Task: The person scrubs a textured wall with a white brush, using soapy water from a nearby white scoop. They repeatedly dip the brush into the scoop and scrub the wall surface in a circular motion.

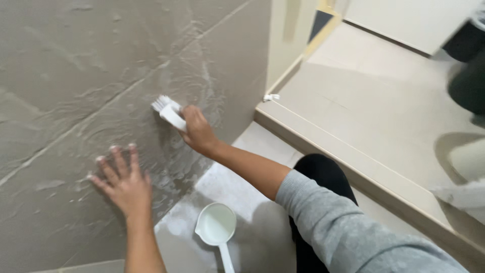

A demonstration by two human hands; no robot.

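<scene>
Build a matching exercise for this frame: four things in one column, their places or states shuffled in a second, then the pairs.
Things:
1. small white scrub brush
2. white plastic ladle-shaped scoop
3. left hand
4. grey long sleeve

Places or states:
A. spread flat on the wet grey tiled wall
B. lying on the floor below the wall
C. pushed up the right forearm
D. gripped in the right hand, bristles at the wall

Pairs: 1-D, 2-B, 3-A, 4-C

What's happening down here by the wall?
A person is crouched at a grey tiled wall. Their right hand grips a small white brush, bristles pressed to the soapy, wet tiles. Their left hand is spread flat against the wall lower down. A white ladle-like scoop lies on the floor between their arms.
</scene>
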